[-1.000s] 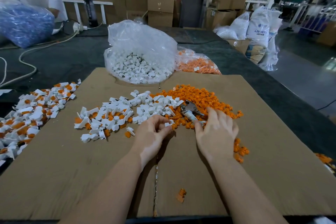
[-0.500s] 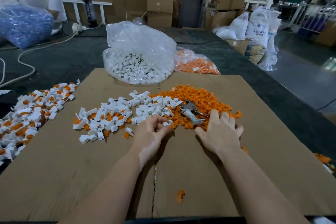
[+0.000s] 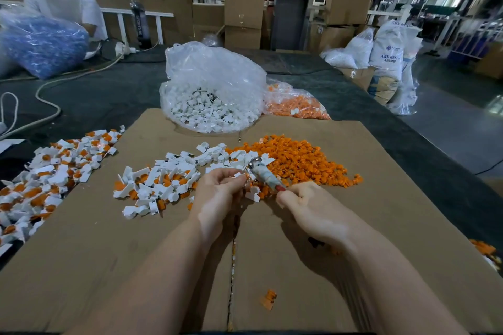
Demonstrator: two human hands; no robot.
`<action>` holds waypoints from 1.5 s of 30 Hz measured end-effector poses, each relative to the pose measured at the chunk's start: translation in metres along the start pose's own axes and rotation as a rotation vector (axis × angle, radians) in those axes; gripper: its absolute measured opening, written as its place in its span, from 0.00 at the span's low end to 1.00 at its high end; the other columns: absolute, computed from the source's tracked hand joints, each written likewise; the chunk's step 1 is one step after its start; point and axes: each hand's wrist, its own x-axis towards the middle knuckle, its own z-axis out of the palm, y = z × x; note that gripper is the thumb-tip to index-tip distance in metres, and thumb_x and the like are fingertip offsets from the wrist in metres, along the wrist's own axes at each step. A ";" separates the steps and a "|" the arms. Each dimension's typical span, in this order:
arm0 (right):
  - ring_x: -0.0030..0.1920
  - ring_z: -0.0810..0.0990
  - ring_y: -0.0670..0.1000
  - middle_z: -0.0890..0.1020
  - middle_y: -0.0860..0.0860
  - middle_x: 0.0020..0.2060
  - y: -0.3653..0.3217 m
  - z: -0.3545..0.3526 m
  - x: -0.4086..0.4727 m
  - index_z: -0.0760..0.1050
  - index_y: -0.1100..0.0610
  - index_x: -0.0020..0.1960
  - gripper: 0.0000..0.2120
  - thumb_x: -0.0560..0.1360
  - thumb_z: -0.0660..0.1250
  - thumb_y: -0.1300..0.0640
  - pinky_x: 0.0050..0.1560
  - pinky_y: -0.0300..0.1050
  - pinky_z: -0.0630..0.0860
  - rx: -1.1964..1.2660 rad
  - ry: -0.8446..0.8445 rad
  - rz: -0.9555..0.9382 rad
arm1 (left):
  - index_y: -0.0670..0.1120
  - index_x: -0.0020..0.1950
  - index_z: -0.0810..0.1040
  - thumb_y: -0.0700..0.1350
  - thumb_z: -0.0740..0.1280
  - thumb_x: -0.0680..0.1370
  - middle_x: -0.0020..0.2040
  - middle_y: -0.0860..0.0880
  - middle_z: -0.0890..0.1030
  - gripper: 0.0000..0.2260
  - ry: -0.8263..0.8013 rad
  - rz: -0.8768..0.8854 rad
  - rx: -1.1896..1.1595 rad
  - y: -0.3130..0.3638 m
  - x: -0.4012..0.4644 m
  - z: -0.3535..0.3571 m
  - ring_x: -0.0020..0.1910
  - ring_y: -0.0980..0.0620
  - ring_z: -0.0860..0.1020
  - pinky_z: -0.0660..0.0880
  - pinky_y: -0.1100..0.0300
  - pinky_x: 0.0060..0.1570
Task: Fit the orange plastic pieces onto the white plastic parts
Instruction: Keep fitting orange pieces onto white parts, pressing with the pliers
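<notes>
While my left hand (image 3: 220, 187) pinches a small white part (image 3: 237, 174) near the loose white parts (image 3: 174, 182), my right hand (image 3: 307, 204) grips a metal tool (image 3: 262, 174) at the near edge of the orange pieces (image 3: 299, 163), right on the cardboard (image 3: 381, 226).
</notes>
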 end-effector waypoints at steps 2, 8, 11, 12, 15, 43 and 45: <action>0.30 0.62 0.51 0.65 0.53 0.30 -0.002 -0.001 -0.002 0.66 0.58 0.37 0.15 0.79 0.55 0.51 0.35 0.47 0.59 0.049 -0.055 0.015 | 0.39 0.50 0.76 0.36 0.67 0.76 0.38 0.41 0.81 0.04 0.009 -0.001 0.016 0.003 -0.001 0.001 0.41 0.43 0.78 0.76 0.43 0.51; 0.28 0.63 0.51 0.66 0.51 0.28 -0.005 -0.003 -0.006 0.65 0.55 0.35 0.14 0.78 0.56 0.52 0.36 0.49 0.59 0.201 -0.163 0.042 | 0.36 0.54 0.75 0.36 0.65 0.77 0.40 0.39 0.78 0.07 0.045 -0.004 0.059 0.006 0.000 0.001 0.37 0.47 0.77 0.77 0.46 0.47; 0.31 0.63 0.52 0.65 0.53 0.30 -0.007 -0.004 -0.006 0.65 0.55 0.35 0.13 0.77 0.55 0.52 0.36 0.49 0.58 0.157 -0.196 0.035 | 0.37 0.53 0.75 0.35 0.65 0.77 0.37 0.42 0.78 0.06 0.056 -0.025 0.065 0.005 0.002 0.000 0.36 0.48 0.76 0.77 0.44 0.49; 0.32 0.63 0.52 0.65 0.54 0.31 -0.008 -0.004 -0.006 0.65 0.55 0.36 0.13 0.77 0.55 0.52 0.36 0.49 0.58 0.132 -0.200 0.031 | 0.37 0.52 0.75 0.35 0.65 0.77 0.37 0.42 0.78 0.05 0.061 -0.030 0.072 0.005 0.002 0.000 0.37 0.48 0.76 0.77 0.45 0.49; 0.32 0.67 0.51 0.69 0.53 0.32 -0.008 -0.003 -0.005 0.67 0.54 0.36 0.15 0.78 0.55 0.49 0.35 0.46 0.61 0.062 -0.180 0.017 | 0.37 0.53 0.74 0.35 0.65 0.77 0.37 0.42 0.78 0.06 0.065 -0.039 0.061 0.004 0.002 0.000 0.37 0.48 0.76 0.76 0.51 0.43; 0.32 0.65 0.45 0.66 0.47 0.35 -0.003 0.009 -0.005 0.62 0.49 0.37 0.16 0.78 0.54 0.40 0.31 0.40 0.58 -0.095 -0.094 0.006 | 0.39 0.50 0.75 0.34 0.63 0.77 0.35 0.45 0.76 0.03 0.050 -0.065 -0.010 -0.004 0.000 0.001 0.32 0.54 0.73 0.72 0.61 0.35; 0.33 0.66 0.45 0.67 0.46 0.36 -0.004 0.008 -0.006 0.63 0.49 0.38 0.16 0.78 0.53 0.40 0.31 0.40 0.58 -0.089 -0.110 0.005 | 0.39 0.49 0.74 0.34 0.62 0.77 0.34 0.45 0.76 0.03 0.050 -0.064 -0.010 -0.004 0.000 0.001 0.32 0.54 0.73 0.72 0.61 0.34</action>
